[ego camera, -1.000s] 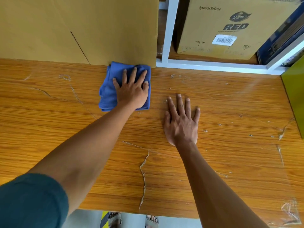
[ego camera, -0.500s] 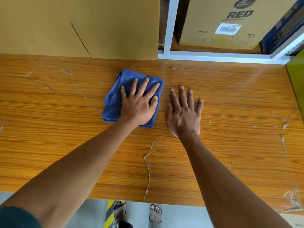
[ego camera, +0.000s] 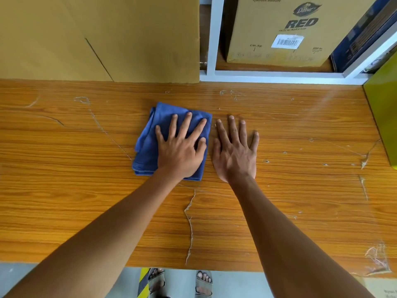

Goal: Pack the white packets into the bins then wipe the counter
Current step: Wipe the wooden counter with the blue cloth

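A folded blue cloth (ego camera: 150,145) lies on the wooden counter (ego camera: 64,179), near its middle. My left hand (ego camera: 180,149) presses flat on the cloth with fingers spread. Just to the right, my right hand (ego camera: 235,153) rests palm down on the bare wood, fingers apart, holding nothing. No white packets or bins show in this view.
A large plain cardboard box (ego camera: 103,37) stands at the counter's back left. Behind the back edge, a white shelf frame (ego camera: 214,39) holds a printed carton (ego camera: 279,33). A yellow-green box (ego camera: 384,117) sits at the right edge. Peeling clear film scars the wood. Sandalled feet (ego camera: 180,282) show below.
My left hand has slid the blue cloth away from the cardboard box, toward me and slightly right. My right hand has stayed flat on the counter beside it.
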Demonstrator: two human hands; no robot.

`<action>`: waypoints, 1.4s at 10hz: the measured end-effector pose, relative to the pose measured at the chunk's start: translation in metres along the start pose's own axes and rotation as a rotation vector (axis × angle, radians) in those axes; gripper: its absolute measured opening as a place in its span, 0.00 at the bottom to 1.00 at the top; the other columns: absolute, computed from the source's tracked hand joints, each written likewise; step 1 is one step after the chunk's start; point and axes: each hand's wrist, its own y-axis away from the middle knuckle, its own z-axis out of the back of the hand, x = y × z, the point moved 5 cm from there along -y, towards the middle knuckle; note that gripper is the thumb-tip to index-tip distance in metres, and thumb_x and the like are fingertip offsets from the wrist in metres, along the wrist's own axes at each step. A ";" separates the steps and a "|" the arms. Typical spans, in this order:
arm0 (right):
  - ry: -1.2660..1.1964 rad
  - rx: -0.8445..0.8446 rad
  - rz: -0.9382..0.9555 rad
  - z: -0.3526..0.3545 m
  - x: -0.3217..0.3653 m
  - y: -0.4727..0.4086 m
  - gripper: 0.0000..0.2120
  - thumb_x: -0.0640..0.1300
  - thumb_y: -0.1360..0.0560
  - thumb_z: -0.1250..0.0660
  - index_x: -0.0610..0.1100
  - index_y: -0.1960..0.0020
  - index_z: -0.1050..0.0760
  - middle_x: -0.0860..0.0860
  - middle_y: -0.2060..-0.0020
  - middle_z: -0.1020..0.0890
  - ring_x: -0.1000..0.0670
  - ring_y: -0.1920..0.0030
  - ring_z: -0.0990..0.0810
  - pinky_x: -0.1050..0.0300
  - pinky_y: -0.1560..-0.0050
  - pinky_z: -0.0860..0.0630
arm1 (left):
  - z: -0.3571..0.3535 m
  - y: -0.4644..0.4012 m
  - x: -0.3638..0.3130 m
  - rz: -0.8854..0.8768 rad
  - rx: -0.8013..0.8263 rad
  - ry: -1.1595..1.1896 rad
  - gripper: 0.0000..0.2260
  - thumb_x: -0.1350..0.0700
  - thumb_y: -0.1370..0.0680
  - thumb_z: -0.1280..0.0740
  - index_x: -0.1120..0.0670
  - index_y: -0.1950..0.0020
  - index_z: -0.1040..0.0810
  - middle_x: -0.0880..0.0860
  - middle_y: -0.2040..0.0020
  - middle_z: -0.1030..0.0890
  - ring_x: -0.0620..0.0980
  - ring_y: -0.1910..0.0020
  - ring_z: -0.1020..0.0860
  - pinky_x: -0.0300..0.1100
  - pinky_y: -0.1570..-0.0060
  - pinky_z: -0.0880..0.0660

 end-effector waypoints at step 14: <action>-0.032 0.052 0.257 -0.015 0.112 0.061 0.31 0.65 0.15 0.60 0.56 0.14 0.55 0.51 0.14 0.57 0.47 0.15 0.60 0.36 0.18 0.60 | 0.023 0.044 0.107 0.030 -0.142 0.093 0.25 0.47 0.17 0.46 0.44 0.20 0.29 0.52 0.18 0.33 0.57 0.18 0.37 0.60 0.24 0.38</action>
